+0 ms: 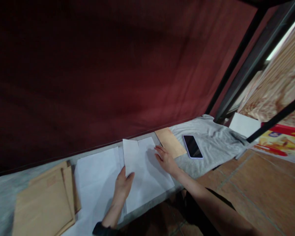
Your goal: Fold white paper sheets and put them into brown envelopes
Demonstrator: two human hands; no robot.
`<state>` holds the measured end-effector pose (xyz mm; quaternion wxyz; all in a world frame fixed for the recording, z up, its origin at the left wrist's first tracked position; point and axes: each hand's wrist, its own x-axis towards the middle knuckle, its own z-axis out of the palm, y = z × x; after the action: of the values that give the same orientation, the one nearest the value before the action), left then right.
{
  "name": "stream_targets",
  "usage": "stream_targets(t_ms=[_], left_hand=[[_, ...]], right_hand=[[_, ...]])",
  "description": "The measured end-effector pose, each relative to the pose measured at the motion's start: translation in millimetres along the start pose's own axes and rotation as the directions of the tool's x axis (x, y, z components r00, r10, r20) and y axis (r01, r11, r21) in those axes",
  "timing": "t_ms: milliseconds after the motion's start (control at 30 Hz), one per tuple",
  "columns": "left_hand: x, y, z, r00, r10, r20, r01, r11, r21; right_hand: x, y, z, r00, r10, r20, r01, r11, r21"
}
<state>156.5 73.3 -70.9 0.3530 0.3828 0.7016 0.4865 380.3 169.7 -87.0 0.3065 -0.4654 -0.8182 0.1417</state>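
Observation:
A white sheet of paper [147,173] lies in front of me, its left part [130,152] raised off the surface. My left hand [123,183] grips that raised edge, thumb on top and the other fingers mostly hidden behind it. Over the sheet's right side my right hand [165,159] is held with fingers stretched out and apart. Whether its fingertips touch the paper, I cannot tell. Just beyond them lies a small tan envelope [170,142]. Left of the sheet, close to my left hand, is a stack of white paper [98,177].
Several large brown envelopes [43,203] are piled at the far left. A phone [193,147] lies right of the tan envelope on the grey cloth [216,141]. A dark red curtain [127,82] hangs behind. Black metal bars [238,55] and a colourful box [282,142] stand at the right.

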Motion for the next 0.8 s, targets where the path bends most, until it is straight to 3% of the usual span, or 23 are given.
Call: stream_targets(t_ms=[67,133,233,300,367,433,467,533,633,800], left_hand=[[-0.4,2.0,0.5,0.998,0.065,-0.009,-0.063,0.989,0.136],[-5.1,5.4,0.5,0.997,0.081,0.001,-0.079,0.967,0.244],[-18.6,11.5,0.4,0.996,0.093,0.007,-0.086,0.887,0.454],[-27.1,13.7,2.8,0.977,0.212,-0.003,-0.162,0.759,0.631],[-31.3,11.6,9.4,0.918,0.396,0.036,-0.288,0.6,0.746],[-30.2,4.5,20.5,0.839,0.522,0.153,-0.436,0.476,0.764],[-28.2,-0.6,26.9,0.806,0.546,0.228,-0.508,0.441,0.74],[-23.2,-11.9,38.4,0.78,0.524,0.341,-0.581,0.405,0.706],[-16.8,-25.7,45.3,0.81,0.471,0.35,-0.55,0.403,0.732],[-13.9,-37.4,31.6,0.844,0.481,0.236,-0.459,0.422,0.781]], right_hand=[[-11.0,-16.6,10.9,0.982,-0.17,0.08,0.17,0.985,0.0],[-21.9,-29.2,20.3,0.955,-0.247,0.166,0.258,0.965,-0.043],[-32.9,-38.1,30.2,0.923,-0.287,0.257,0.323,0.94,-0.112],[-35.7,-39.0,33.7,0.92,-0.287,0.267,0.33,0.934,-0.134],[-36.2,-38.1,35.5,0.925,-0.279,0.258,0.323,0.935,-0.145],[-36.2,-37.1,36.6,0.928,-0.275,0.251,0.32,0.934,-0.16],[-36.3,-36.8,37.2,0.929,-0.274,0.248,0.32,0.932,-0.171],[-36.6,-36.0,38.2,0.932,-0.268,0.243,0.317,0.929,-0.191],[-36.9,-33.4,38.6,0.943,-0.247,0.224,0.295,0.931,-0.214],[-37.5,-23.6,34.5,0.973,-0.163,0.164,0.201,0.946,-0.254]])
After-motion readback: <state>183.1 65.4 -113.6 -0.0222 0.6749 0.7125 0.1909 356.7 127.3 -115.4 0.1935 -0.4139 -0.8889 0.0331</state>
